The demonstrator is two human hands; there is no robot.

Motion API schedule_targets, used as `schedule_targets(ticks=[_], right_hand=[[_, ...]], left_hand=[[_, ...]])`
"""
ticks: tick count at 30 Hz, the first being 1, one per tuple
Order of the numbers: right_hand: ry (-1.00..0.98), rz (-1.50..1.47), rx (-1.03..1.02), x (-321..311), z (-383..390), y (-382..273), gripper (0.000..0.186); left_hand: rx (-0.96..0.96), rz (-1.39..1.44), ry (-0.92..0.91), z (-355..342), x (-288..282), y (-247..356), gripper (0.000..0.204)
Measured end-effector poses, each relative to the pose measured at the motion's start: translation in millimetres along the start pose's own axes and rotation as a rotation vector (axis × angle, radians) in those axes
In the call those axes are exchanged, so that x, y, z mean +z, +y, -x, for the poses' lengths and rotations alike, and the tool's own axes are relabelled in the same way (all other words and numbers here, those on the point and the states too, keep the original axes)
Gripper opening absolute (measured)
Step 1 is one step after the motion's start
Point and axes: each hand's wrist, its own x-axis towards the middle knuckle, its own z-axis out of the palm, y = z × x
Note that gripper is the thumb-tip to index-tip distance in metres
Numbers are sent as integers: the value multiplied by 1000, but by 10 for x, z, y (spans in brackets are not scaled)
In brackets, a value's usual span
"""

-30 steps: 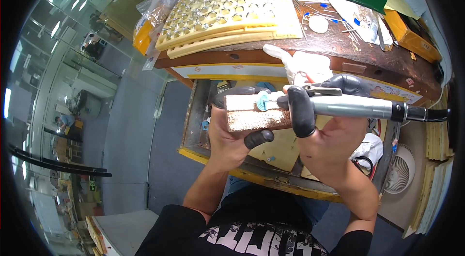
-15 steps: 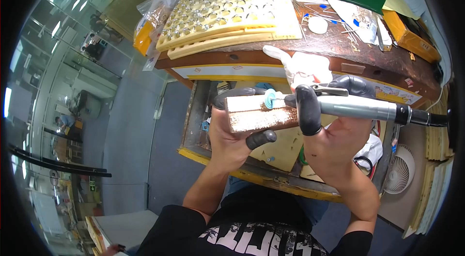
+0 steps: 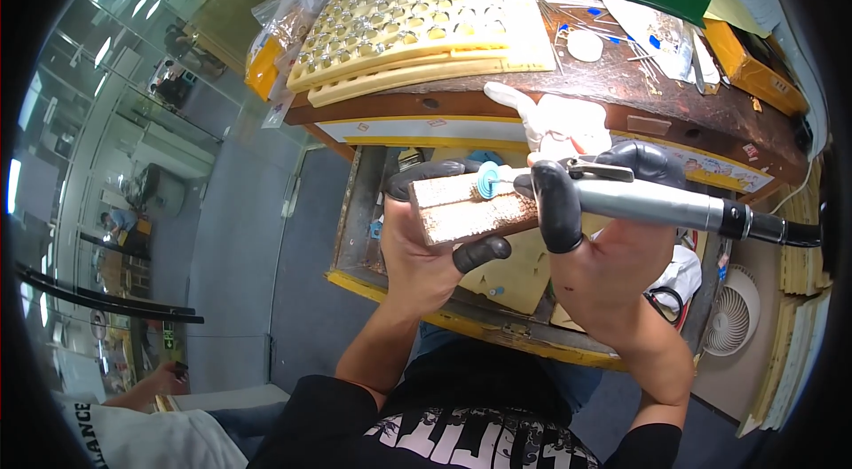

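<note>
My left hand (image 3: 415, 249), with black finger cots on its thumb and fingers, grips a rectangular block (image 3: 466, 219) whose lit face is rough and brown. My right hand (image 3: 612, 260), also in black finger cots, is closed around a silver rotary handpiece (image 3: 661, 203) with a small lever on top and a black cable at its rear. A light blue polishing wheel (image 3: 487, 180) on the handpiece's tip sits at the block's upper face and appears to touch it. Glare washes out part of that face.
Beyond the hands, yellow trays (image 3: 413, 34) hold many shiny ring-like pieces on the wooden bench (image 3: 612, 83). A white cloth or glove (image 3: 568, 125) hangs at its edge. Below is an open drawer (image 3: 524, 278). A white fan (image 3: 732, 314) stands right; another person's sleeve (image 3: 151, 438) shows lower left.
The handpiece and its wheel have shifted slightly left along the block, and the block has tilted a little. Another person's arm and light clothing have come into view at lower left.
</note>
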Motion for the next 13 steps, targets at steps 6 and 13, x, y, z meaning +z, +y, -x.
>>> schedule_targets(ticks=[6,13], right_hand=[[26,-49,78,28,4,-26,19],[-63,-3,67,-44,-27,-51,17]], left_hand=[[14,-46,-2,-21,-4,-8,69],[15,-67,-7,-28,-2,28,72]])
